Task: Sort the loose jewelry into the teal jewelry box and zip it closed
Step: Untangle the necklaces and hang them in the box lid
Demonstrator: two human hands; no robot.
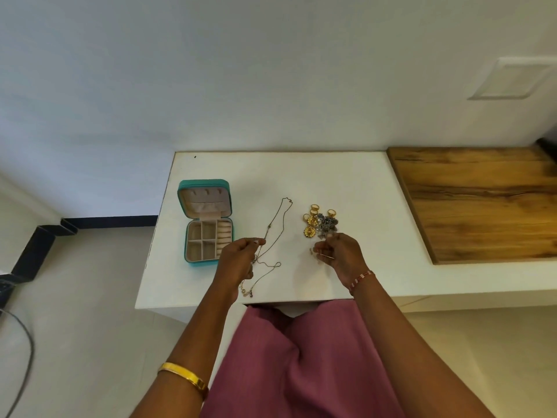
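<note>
The teal jewelry box lies open at the left of the white table, its lid up and its beige compartments showing. A thin chain necklace stretches across the table just right of the box. My left hand pinches this chain near its middle, close to the box's front right corner. A heap of gold rings and grey-and-gold earrings sits right of the chain. My right hand hovers just in front of the heap and pinches a small thin piece of jewelry, too blurred to identify.
A wooden board covers the counter to the right of the white table. The wall stands directly behind the table. Black cables lie on the floor at the far left. My pink-clad lap sits below the table's front edge.
</note>
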